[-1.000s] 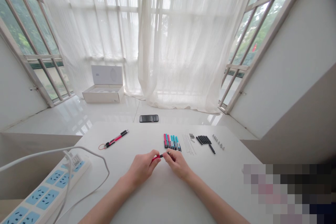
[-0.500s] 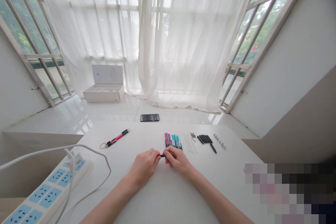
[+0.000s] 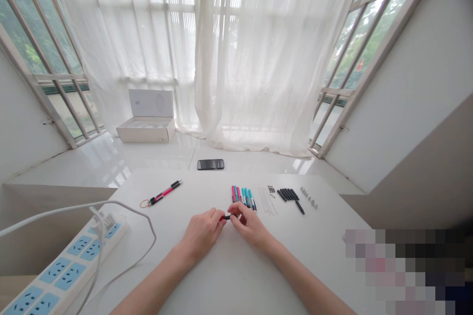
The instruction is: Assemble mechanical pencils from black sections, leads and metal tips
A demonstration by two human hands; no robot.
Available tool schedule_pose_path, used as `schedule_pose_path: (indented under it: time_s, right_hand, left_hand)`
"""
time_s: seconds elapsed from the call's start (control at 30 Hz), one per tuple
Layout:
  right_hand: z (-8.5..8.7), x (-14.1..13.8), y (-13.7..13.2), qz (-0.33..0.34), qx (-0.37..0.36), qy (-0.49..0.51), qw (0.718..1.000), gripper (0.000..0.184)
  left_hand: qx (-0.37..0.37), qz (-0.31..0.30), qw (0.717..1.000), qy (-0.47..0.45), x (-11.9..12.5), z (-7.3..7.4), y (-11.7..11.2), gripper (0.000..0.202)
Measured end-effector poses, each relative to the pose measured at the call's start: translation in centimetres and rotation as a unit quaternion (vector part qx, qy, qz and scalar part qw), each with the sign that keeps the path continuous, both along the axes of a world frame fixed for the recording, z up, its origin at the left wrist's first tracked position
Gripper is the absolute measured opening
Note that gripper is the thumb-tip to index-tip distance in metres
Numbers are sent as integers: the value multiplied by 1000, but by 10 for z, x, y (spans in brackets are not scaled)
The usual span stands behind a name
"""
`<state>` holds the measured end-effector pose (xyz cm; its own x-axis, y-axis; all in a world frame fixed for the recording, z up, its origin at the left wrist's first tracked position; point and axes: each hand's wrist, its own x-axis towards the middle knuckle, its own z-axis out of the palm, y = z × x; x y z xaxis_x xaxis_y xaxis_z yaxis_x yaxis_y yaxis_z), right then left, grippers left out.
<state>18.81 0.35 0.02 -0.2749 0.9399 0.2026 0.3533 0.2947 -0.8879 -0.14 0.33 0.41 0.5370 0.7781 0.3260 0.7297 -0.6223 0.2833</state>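
Take the red-and-black pen between your hands as the centre of the clock, with the curtain at 12. Your left hand is clamped on the pen's red end, its thumb and fingers together. Your right hand is at the black end, the index finger arched above the thumb with a gap between them; you cannot tell from here whether it grips. The pen is just above the white table, near its middle.

At 1 o'clock, just beyond your right fingers, red and teal barrels lie in a row. At 2 o'clock you have thin pale rods and a cluster of small dark parts. Between 2 and 3 come black grips, then small grey tips in a slanting line. Two pens lie at 10 o'clock, a phone between 11 and 12, and a power strip between 8 and 9.
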Motion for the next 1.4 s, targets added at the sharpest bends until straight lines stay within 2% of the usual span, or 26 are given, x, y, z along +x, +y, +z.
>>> schedule_pose_path:
  time_s: [0.1,0.23,0.33,0.47,0.57,0.8,1.0,1.17,1.4]
  right_hand:
    - [1,0,-1,-7,3,10,1000,21]
    - [2,-1,0,-12,-25,-2,1000,15]
    - [0,-2,1,-14,-26,-9,1000,24]
    - [-1,-1,1,-19,7,9,1000,9]
    - [1,0,1,-24,7,27,999,14]
    - [1,3,5,-10,-26,26,999,10]
    - [-3,4,7,-24,-53,75,995,12]
    - [-1,6,9,-53,-65,109,990,15]
    - [9,6,11,-65,-110,187,974,32]
  left_hand:
    - [-3,1,1000,-4,0,0,1,20]
    - [-3,-9,1000,-13,0,1,0,20]
    - [-8,-14,1000,-24,0,0,0,20]
    - [-11,-14,999,-37,1,-2,2,20]
    - [-8,-12,999,-46,0,-3,3,21]
    - [-4,-23,999,-50,1,-2,2,19]
    - [-9,-13,999,-50,0,-3,3,17]
    - [-39,10,997,-62,-1,-4,3,19]
    - [-37,60,996,-54,1,0,1,24]
